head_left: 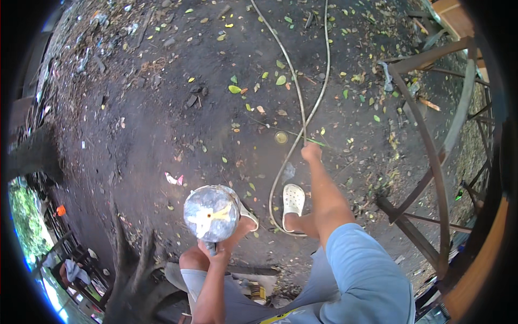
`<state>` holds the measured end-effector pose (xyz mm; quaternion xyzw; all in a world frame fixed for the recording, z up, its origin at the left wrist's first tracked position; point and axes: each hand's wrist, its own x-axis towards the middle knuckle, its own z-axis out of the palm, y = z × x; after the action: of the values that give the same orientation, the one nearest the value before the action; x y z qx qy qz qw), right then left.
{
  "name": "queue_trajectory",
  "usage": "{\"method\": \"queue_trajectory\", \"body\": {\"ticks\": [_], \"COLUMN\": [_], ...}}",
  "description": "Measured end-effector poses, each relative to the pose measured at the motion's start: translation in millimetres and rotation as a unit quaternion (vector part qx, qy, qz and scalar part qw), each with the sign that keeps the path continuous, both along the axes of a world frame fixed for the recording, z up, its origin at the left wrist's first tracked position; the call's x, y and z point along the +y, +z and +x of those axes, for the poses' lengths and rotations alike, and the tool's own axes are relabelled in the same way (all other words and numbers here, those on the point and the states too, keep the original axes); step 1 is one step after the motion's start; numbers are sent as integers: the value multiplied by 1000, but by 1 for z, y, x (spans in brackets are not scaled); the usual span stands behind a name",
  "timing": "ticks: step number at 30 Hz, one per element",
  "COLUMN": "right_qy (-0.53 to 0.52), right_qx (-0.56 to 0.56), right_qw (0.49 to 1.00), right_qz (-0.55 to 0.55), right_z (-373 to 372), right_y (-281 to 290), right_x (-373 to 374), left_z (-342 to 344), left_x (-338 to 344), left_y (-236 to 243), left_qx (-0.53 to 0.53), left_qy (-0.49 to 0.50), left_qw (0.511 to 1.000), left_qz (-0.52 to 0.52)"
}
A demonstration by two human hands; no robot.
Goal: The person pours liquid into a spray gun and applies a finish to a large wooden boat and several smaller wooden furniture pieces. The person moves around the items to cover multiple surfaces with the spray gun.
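Note:
My left hand (214, 254) is closed around the short dark handle of a round, dented silver metal pot (197, 208). A pale smear and a small dark spot mark the middle of its round face. I cannot tell whether that face is its inside or its underside. My right arm reaches forward, and my right hand (312, 152) is closed on a strand of thin beige hose (291, 67). Another strand of it crosses just ahead of the hand and curves down beside my right foot. A narrow green blade (315, 142) shows by the fingers.
My feet wear white clogs (293, 198) on dark bare earth (151, 135) strewn with leaves. A rusty curved metal frame (431, 146) stands at the right. Tree roots (132, 254) spread at the lower left. A small round yellowish disc (281, 137) lies ahead of me.

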<state>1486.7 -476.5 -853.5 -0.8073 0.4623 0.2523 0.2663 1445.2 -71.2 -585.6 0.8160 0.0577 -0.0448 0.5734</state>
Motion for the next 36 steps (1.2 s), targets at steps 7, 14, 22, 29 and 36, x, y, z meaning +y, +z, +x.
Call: {"method": "queue_trajectory", "body": {"ticks": [7, 14, 22, 29, 36], "right_qy": [-34, -235, -35, -31, -216], "right_qx": [63, -218, -480, -864, -818], "right_qw": [997, 943, 792, 501, 427], "right_qz": [30, 84, 375, -37, -320], "right_z": [41, 19, 3, -98, -186], "right_y": [-54, 55, 560, 914, 1014], "right_x": [-7, 29, 53, 78, 200], "left_z": [66, 82, 85, 138, 135], "left_x": [-8, -55, -62, -68, -88], "left_y": [-38, 45, 260, 461, 597], "left_qx": [-61, 62, 130, 52, 169], "left_qy": [-57, -27, -27, -173, -378], "left_qw": [994, 996, 970, 932, 856], "left_qz": [64, -56, -204, -316, -310]}}
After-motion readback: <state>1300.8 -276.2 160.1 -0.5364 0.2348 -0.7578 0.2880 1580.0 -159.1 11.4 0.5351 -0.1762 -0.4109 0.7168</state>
